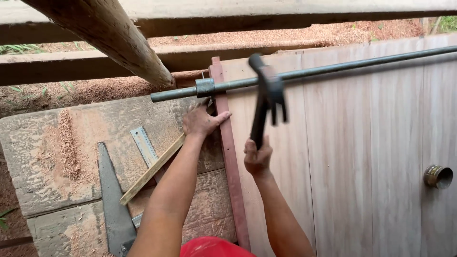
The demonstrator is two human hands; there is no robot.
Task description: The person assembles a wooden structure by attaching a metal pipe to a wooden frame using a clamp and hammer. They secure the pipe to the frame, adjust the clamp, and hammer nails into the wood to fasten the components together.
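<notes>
The right hand grips a dark claw hammer raised above pale planks; the left hand, fingers spread, presses a reddish batten (beside a metal bar clamp).

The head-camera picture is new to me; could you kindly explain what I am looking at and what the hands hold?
This is one view from a camera worn on a person's head, looking down at their two bare hands; there is no machine. The right hand has its grip on a dark claw hammer, raised with the head up. The left hand rests against a reddish wooden strip along the edge of a pale panel of joined boards. A long metal bar clamp crosses the panel. On the worn, sawdust-covered bench lie a metal square, a thin wooden stick and a handsaw. A small brass-coloured ring sits at the right.
</notes>
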